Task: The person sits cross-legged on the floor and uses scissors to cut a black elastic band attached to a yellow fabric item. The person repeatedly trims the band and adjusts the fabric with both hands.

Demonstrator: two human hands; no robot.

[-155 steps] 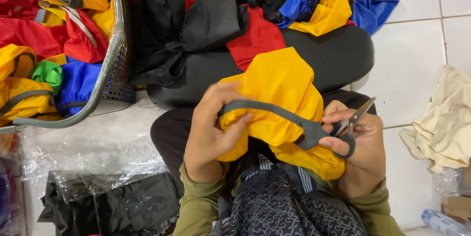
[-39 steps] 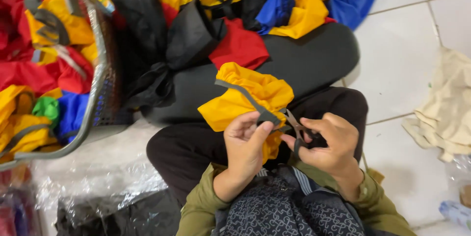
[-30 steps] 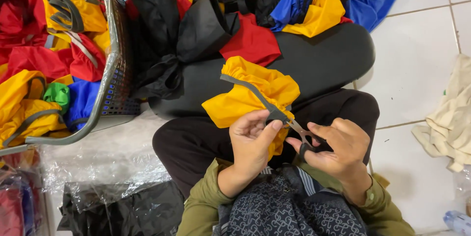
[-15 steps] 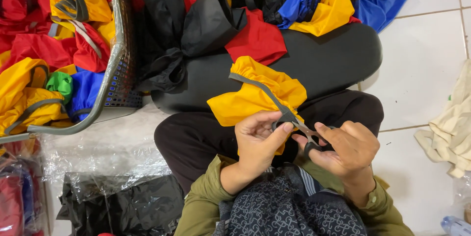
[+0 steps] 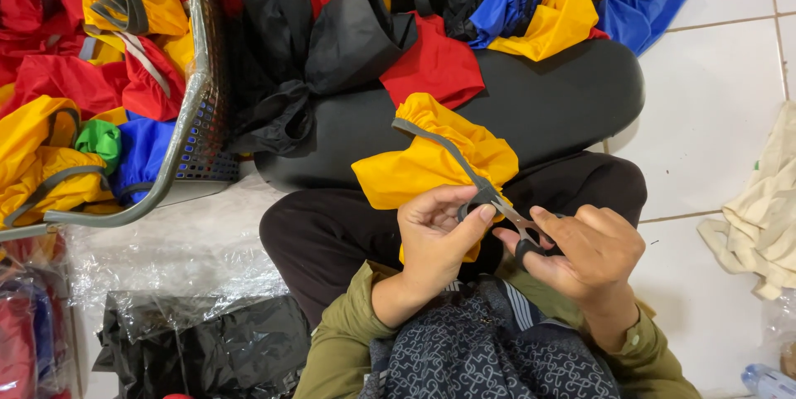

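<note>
A yellow fabric bag (image 5: 431, 158) with a grey strap (image 5: 439, 146) lies bunched over my lap. My left hand (image 5: 435, 229) pinches the grey strap and the yellow fabric near its lower end. My right hand (image 5: 584, 250) holds small black-handled scissors (image 5: 521, 229), fingers through the loops. The blades point left and up, at the strap right beside my left thumb. I sit cross-legged in black trousers (image 5: 531, 100) and an olive-green sleeved top.
A grey wire basket (image 5: 195, 109) at the left holds red, yellow, blue and green fabric pieces. More black, red, yellow and blue fabric (image 5: 431, 9) is piled ahead. Clear plastic wrap (image 5: 157, 258) lies at the left, beige cloth (image 5: 759, 225) on the white tiles at the right.
My hands have drawn closer together and lower over my lap. The scissors have moved in against the grey strap. The yellow bag is more bunched than five seconds ago.
</note>
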